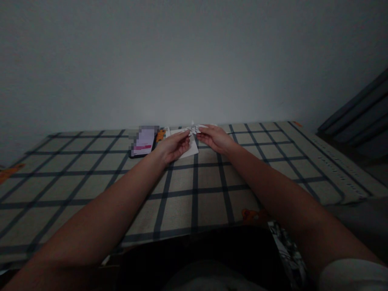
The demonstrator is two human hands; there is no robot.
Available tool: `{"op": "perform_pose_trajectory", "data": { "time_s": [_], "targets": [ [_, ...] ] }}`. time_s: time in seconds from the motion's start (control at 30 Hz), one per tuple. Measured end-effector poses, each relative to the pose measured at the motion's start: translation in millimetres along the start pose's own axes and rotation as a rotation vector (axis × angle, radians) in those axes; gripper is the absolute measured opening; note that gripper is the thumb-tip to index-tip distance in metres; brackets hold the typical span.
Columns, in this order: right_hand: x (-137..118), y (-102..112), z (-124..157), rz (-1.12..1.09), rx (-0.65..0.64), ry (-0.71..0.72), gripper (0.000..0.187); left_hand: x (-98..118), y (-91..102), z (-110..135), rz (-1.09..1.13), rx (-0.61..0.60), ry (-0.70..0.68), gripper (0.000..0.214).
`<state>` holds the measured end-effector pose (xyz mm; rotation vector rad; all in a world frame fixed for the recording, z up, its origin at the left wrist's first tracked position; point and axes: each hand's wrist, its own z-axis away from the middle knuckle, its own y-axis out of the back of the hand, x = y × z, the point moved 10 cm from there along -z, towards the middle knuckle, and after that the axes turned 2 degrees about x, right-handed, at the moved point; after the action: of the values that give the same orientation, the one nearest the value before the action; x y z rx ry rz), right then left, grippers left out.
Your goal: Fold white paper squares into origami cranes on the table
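Observation:
Over the far side of the table, my left hand (173,146) and my right hand (217,138) are close together. Both are closed, thumbs and fingers pinching a small piece of crumpled or folded white paper (194,129) between them. Its ends disappear behind my fingers, and its exact shape is too small to make out. Under and behind my left hand lies a flat white sheet (191,151), partly covered by the hand.
A phone (144,141) with a lit, partly blurred screen is on the checked tablecloth (182,206), left of my hands. A pale wall (194,60) rises behind the table. Dark folded fabric (360,109) hangs at the right. The light is dim.

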<state>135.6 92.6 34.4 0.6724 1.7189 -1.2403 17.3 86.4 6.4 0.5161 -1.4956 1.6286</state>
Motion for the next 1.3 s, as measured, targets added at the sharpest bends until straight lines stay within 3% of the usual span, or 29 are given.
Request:
{"op": "perform_pose_trajectory", "data": {
  "time_s": [0.2,0.43,0.57,0.7,0.87,1.03,1.3],
  "targets": [
    [-1.5,4.4,0.1,-0.025,0.077,0.041,0.005,-6.0,0.9,-0.4,0.066,0.002,0.075,0.010],
    [1.0,-0.9,1.7,-0.117,0.059,0.017,0.002,-8.8,1.7,-0.7,0.162,0.024,0.122,0.015],
    [5.0,-2.7,1.2,-0.157,0.055,-0.005,0.012,-7.4,-3.4,0.6,0.185,-0.022,0.113,0.013],
    [6.1,-4.4,1.5,-0.174,0.048,-0.007,0.017,2.4,-4.6,1.3,0.191,-0.048,0.032,0.013],
    [8.2,3.5,2.5,-0.089,0.108,-0.027,0.017,17.5,11.8,1.2,0.082,0.101,-0.151,0.026],
    [12.4,1.7,2.5,-0.024,0.068,-0.064,0.022,26.1,22.4,3.2,0.017,0.210,-0.259,0.029],
    [25.9,-17.7,10.2,0.052,-0.056,-0.195,0.018,17.9,21.3,-1.9,0.079,0.174,-0.099,0.019]
  ]
}}
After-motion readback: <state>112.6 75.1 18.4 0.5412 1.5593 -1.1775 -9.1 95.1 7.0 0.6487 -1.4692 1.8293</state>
